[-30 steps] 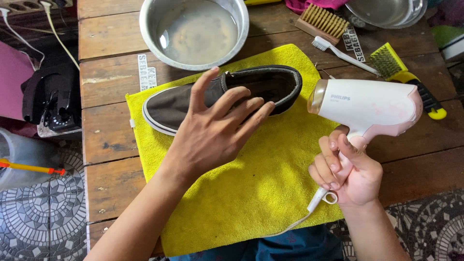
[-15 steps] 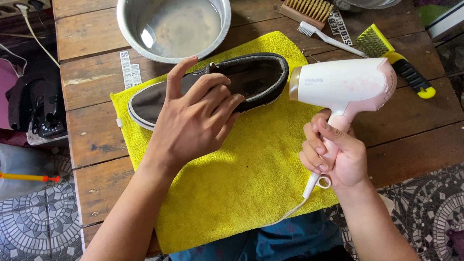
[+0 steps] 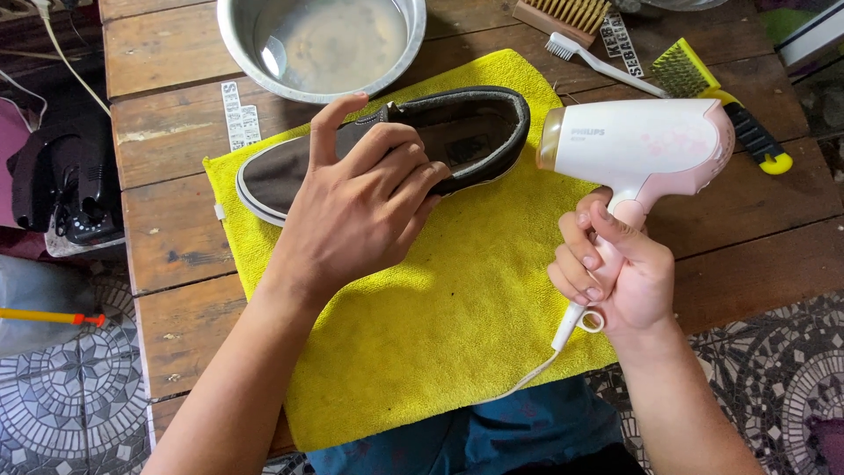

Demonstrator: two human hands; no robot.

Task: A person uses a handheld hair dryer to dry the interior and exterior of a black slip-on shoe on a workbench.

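Observation:
A dark slip-on shoe (image 3: 475,132) with a white sole lies on its side on a yellow towel (image 3: 457,325) spread over the wooden table. My left hand (image 3: 360,207) rests on the shoe's upper, fingers curled over it, thumb raised. My right hand (image 3: 611,268) grips the handle of a white and pink hair dryer (image 3: 637,145). Its nozzle points left at the shoe's opening, a short gap away. The dryer's white cord drops off the towel's front edge.
A steel bowl (image 3: 242,40) with cloudy water stands behind the shoe. A wooden brush (image 3: 563,16), a white toothbrush (image 3: 598,63) and a yellow wire brush (image 3: 712,92) lie at the back right. A black bag (image 3: 61,189) sits off the table's left edge.
The view has shifted slightly. My left hand stays on the shoe, fingers curling a little more. The hair dryer stays aimed at the shoe's opening.

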